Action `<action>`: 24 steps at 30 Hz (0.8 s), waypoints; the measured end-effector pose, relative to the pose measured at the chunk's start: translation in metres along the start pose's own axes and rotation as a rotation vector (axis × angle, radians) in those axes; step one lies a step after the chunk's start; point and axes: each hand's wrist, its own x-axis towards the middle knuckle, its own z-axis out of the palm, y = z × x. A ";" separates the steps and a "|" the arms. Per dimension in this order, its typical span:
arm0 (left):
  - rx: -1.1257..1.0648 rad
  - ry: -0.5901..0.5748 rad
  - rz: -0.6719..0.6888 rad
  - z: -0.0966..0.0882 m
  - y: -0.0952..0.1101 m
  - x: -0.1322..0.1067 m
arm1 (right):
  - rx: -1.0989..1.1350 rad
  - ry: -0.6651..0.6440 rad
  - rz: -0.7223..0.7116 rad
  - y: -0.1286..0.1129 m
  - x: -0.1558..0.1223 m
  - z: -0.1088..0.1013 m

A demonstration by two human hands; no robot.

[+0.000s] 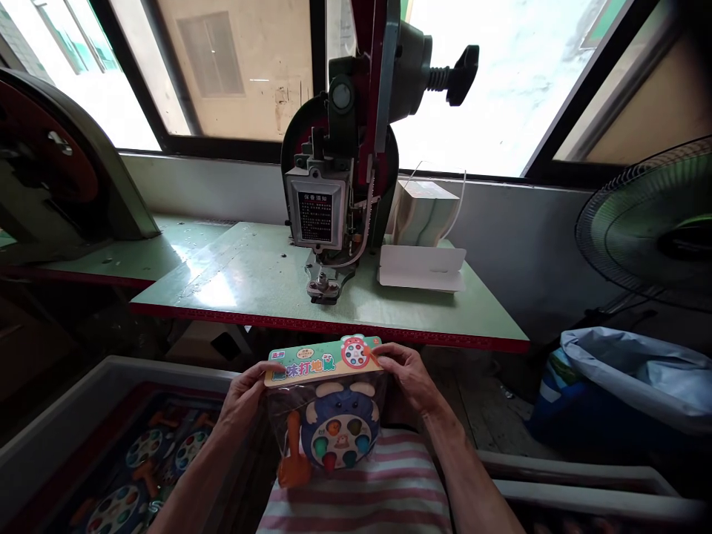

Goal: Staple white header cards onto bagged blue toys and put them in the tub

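Between my two hands hangs a clear bagged toy [339, 437] with a printed cardboard header [311, 365] along its top. Inside the bag are a round blue animal-faced toy with coloured bumps and an orange toy hammer [294, 460]. My left hand [245, 389] pinches the header's left end. The right end is gripped by my right hand [409, 374], thumb and fingers closed on it. The package is just in front of the table edge, below the head of a stapling machine [323, 285], and over my striped cloth-covered lap [356, 504].
A folded white card [421, 268] and a stack of cards [427, 211] lie right of the machine on the green table [250, 259]. At lower left, a crate [72, 397] holds several similar toys. A fan [656, 222] and a lined blue bin [578, 415] stand right.
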 end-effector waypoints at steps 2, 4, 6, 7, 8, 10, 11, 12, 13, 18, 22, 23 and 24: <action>0.000 -0.002 -0.038 0.002 0.003 -0.001 | -0.064 0.057 -0.061 0.001 0.001 0.002; 0.002 -0.016 -0.050 0.003 0.006 -0.002 | -0.094 0.102 -0.098 0.002 0.001 0.003; 0.042 -0.020 -0.013 0.002 0.005 -0.001 | -0.120 0.133 -0.117 0.004 0.002 0.005; 0.080 -0.017 0.018 0.002 0.003 -0.001 | -0.134 0.146 -0.126 0.005 0.002 0.005; 0.125 -0.010 0.051 0.002 0.001 0.000 | -0.148 0.158 -0.135 0.006 0.002 0.005; 0.208 0.004 0.104 0.002 -0.003 0.001 | -0.168 0.181 -0.155 0.009 0.002 0.005; 0.231 0.008 0.122 0.003 -0.004 0.001 | -0.173 0.189 -0.161 0.010 0.003 0.005; 0.242 0.009 0.132 0.003 -0.005 0.001 | -0.174 0.195 -0.163 0.011 0.003 0.004; 0.247 0.008 0.137 0.004 -0.006 0.001 | -0.173 0.198 -0.162 0.012 0.004 0.004; 0.263 0.002 0.139 0.005 -0.005 -0.001 | -0.161 0.202 -0.154 0.014 0.007 0.003; 0.272 0.017 0.136 0.005 -0.007 -0.001 | -0.143 0.211 -0.149 0.013 0.007 0.006; 0.277 0.025 0.136 0.005 -0.008 -0.001 | -0.140 0.225 -0.148 0.013 0.006 0.007; 0.284 0.034 0.138 0.006 -0.008 -0.002 | -0.141 0.242 -0.147 0.012 0.006 0.007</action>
